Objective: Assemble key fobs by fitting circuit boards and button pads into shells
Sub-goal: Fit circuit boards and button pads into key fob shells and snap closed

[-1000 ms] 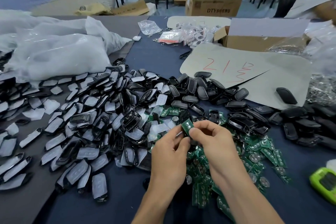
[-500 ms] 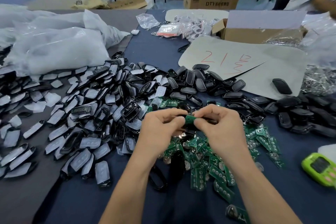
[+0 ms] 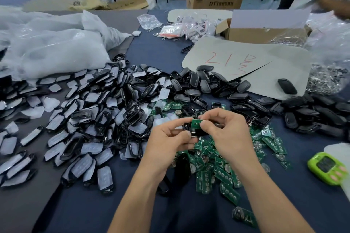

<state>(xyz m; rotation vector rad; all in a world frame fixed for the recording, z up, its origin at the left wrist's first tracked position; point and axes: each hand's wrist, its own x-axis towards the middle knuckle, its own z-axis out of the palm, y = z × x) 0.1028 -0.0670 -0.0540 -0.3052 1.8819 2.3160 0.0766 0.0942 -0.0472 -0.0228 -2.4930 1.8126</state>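
Blue table (image 3: 94,213) under heaped black shells (image 3: 204,85), green circuit boards (image 3: 225,176), white bags (image 3: 56,51)

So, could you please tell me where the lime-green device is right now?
In the head view, the lime-green device lies on the blue cloth near the right edge, just right of the pile of green circuit boards.

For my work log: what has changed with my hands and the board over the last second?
The green circuit board, held up between both hands' fingertips a second ago, has been turned and brought against the black shell in the left hand. The right hand still pinches it. The piles of parts look unmoved.
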